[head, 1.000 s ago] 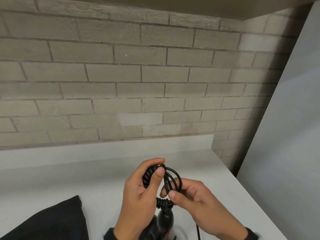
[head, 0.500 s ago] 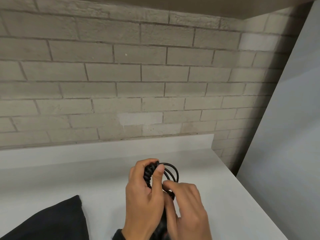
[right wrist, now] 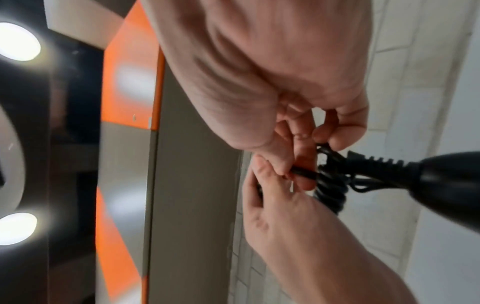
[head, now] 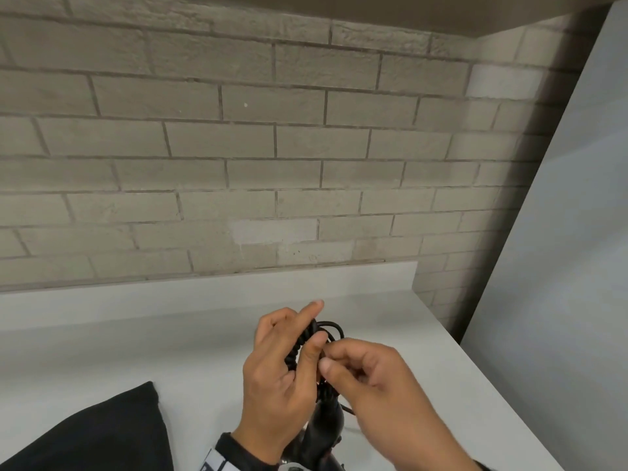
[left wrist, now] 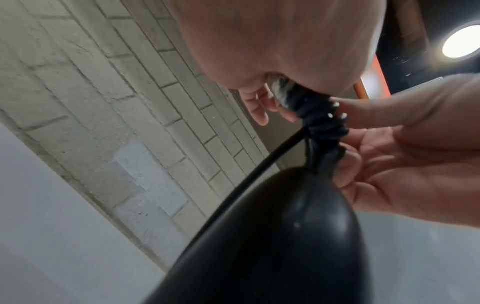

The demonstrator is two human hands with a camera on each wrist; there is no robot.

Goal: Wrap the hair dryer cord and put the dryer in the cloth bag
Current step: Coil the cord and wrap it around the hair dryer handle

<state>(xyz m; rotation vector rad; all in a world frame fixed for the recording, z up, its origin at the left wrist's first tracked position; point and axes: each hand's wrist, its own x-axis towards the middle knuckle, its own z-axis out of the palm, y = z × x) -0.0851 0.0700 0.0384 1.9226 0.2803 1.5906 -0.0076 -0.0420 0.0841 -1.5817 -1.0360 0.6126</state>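
The black hair dryer (head: 323,433) hangs handle-up between my hands, low in the head view; its handle (left wrist: 272,246) fills the left wrist view. Its black cord (head: 306,341) is coiled into a bundle above the handle. My left hand (head: 282,375) grips that coiled bundle, thumb pressed on it, index finger sticking up. My right hand (head: 370,379) pinches a strand of the cord (right wrist: 301,174) beside the coils, near the ribbed strain relief (right wrist: 376,162). A loose strand (left wrist: 246,181) runs down past the handle. The black cloth bag (head: 91,433) lies at the lower left on the white counter (head: 136,351).
A brick wall (head: 238,147) backs the counter, with a low white upstand (head: 204,283) along it. A pale panel (head: 560,266) closes the right side, and the counter's right edge (head: 492,385) runs diagonally beside my right hand.
My right hand has moved from below the coil up to its right side and now pinches a strand. My left index finger has lifted off the bundle.
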